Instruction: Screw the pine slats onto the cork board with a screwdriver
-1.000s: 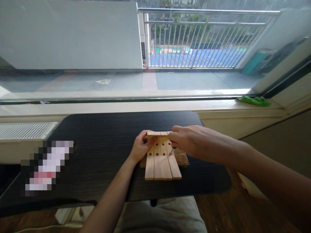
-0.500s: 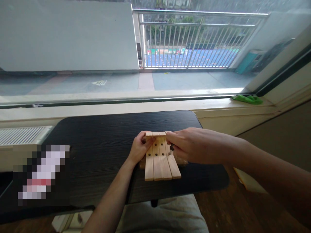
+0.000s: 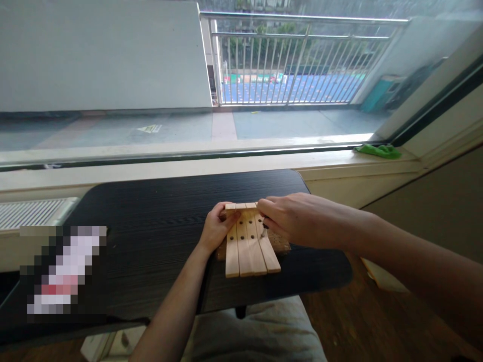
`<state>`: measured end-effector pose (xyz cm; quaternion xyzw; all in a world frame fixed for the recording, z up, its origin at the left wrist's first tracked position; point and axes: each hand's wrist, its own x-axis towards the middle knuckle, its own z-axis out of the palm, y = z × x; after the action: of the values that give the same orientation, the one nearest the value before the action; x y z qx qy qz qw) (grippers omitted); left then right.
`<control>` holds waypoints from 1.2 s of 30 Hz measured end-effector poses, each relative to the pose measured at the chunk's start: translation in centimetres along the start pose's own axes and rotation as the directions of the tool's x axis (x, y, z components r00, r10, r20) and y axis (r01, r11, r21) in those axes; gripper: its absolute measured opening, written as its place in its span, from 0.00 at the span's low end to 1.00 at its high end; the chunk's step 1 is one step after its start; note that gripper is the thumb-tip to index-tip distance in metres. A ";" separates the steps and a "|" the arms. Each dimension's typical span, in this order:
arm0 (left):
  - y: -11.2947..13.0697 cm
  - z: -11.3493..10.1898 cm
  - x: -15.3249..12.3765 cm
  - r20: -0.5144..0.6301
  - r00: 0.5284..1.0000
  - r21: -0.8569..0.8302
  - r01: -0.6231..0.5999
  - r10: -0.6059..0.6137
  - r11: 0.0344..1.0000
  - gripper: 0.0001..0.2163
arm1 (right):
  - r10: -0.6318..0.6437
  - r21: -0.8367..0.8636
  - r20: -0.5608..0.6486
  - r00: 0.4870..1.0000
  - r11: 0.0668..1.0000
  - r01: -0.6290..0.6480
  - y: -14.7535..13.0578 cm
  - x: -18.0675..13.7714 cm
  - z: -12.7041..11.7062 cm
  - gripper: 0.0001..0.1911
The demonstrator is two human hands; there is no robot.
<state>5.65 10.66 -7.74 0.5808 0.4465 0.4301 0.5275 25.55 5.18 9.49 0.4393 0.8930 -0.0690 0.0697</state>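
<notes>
A small piece made of pale wooden slats (image 3: 247, 259) rests near the front of the black table, its slats fanning slightly toward me. Dark round spots, screw heads or holes, run across it in two rows. My left hand (image 3: 217, 229) grips its far left side, thumb on top and fingers around the edge. Closed above the right slat, my right hand (image 3: 289, 216) holds a small screwdriver (image 3: 264, 231), its metal shaft pointing down at the near spot of that slat. The fingers hide most of its handle. Beneath the slats lies a brown block or board (image 3: 278, 242), partly covered.
The black table (image 3: 158, 221) stands against a window sill (image 3: 211, 166). On the sill's right end lies a green cloth (image 3: 378, 151). A blurred, pixelated patch (image 3: 71, 266) covers something at the table's left. A white slatted unit (image 3: 35, 211) is beyond the left edge.
My right hand has turned and shifted a little, and more of the screwdriver's shaft shows. The left hand keeps its grip. The whole view has shifted slightly.
</notes>
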 end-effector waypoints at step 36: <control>0.2 -0.2 0.1 -0.005 1.000 0.040 -0.007 0.007 0.999 0.17 | 0.013 0.074 0.072 0.997 0.997 -0.019 -0.3 -0.2 -0.3 0.09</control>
<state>5.52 10.83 -7.51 0.5916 0.4542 0.4246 0.5131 25.39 4.90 9.81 0.4460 0.8831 -0.1175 0.0856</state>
